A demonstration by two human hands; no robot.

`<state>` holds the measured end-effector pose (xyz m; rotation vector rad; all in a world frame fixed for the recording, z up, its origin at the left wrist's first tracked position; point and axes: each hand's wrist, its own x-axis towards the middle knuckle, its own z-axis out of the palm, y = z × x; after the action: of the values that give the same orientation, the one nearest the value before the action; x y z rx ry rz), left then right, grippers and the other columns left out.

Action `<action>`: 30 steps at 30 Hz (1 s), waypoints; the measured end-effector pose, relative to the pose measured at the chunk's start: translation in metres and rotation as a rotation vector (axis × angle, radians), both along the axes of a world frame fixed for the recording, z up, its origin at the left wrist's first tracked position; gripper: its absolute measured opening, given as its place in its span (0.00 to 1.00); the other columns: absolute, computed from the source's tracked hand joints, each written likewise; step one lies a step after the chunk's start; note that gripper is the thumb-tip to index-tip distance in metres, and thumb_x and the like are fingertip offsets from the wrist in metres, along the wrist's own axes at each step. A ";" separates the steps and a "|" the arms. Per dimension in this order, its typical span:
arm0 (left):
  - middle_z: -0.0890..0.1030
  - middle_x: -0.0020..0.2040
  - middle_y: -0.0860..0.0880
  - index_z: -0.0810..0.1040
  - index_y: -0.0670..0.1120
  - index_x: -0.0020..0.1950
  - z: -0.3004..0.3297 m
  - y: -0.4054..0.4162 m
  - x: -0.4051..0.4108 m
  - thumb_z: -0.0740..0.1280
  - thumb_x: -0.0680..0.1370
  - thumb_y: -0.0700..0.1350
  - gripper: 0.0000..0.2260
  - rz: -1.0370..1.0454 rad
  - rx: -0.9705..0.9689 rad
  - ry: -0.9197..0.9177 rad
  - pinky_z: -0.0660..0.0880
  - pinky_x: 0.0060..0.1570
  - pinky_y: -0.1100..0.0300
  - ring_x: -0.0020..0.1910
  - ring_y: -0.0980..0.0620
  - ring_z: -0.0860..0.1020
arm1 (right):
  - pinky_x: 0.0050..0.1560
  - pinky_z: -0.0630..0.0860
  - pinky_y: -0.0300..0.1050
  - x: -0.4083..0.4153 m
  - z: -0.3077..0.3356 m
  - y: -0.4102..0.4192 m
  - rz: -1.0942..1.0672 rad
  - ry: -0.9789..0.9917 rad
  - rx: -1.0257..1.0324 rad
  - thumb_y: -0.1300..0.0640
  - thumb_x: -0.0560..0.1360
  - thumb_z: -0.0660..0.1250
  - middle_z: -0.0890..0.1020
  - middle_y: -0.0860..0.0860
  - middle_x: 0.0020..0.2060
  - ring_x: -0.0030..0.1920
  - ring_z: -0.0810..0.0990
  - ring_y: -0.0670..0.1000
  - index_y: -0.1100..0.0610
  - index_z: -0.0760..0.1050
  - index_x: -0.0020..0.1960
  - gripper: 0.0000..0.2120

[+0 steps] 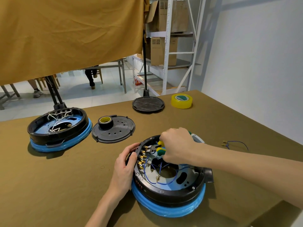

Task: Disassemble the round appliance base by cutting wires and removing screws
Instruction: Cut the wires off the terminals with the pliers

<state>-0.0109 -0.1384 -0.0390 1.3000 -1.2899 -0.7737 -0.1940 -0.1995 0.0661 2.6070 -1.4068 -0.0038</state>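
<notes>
A round black appliance base [170, 193] with a blue lower ring lies open in front of me, blue wires [164, 182] and brass terminals [141, 158] showing inside. My left hand [125, 166] grips its left rim beside the terminal row. My right hand [176, 144] holds yellow-and-green-handled cutting pliers [155, 148], whose dark jaws point left at the uppermost terminals. Whether the jaws touch a wire I cannot tell.
A second open base [59, 130] with white wires stands at the left. A black cover [114, 131] carries a black tape roll [105, 122]. Farther back lie another black cover [148, 104] and a yellow tape roll [181, 100]. A loose blue wire piece [234, 144] lies right.
</notes>
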 end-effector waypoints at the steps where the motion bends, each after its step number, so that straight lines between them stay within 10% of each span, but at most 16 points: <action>1: 0.80 0.64 0.61 0.76 0.58 0.69 0.000 0.000 0.000 0.58 0.80 0.57 0.19 -0.002 0.001 0.001 0.73 0.70 0.47 0.67 0.62 0.75 | 0.37 0.64 0.46 0.000 -0.001 0.001 0.002 0.004 -0.012 0.50 0.71 0.73 0.72 0.50 0.33 0.36 0.74 0.56 0.55 0.66 0.38 0.16; 19: 0.81 0.61 0.64 0.77 0.60 0.67 0.001 -0.002 0.000 0.58 0.80 0.56 0.17 0.000 -0.006 -0.004 0.75 0.68 0.47 0.65 0.63 0.76 | 0.41 0.63 0.47 -0.002 -0.006 -0.003 0.023 0.025 -0.065 0.50 0.69 0.74 0.72 0.50 0.34 0.37 0.73 0.55 0.53 0.64 0.36 0.18; 30: 0.80 0.65 0.56 0.76 0.57 0.69 0.001 -0.001 0.000 0.58 0.80 0.57 0.19 0.004 0.008 -0.006 0.72 0.69 0.41 0.68 0.55 0.75 | 0.49 0.71 0.47 -0.016 0.004 -0.021 0.159 0.106 -0.042 0.47 0.70 0.73 0.79 0.51 0.46 0.48 0.77 0.55 0.54 0.80 0.58 0.19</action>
<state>-0.0111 -0.1391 -0.0379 1.3119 -1.2893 -0.7735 -0.2102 -0.2208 0.0700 2.6345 -1.1507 -0.0887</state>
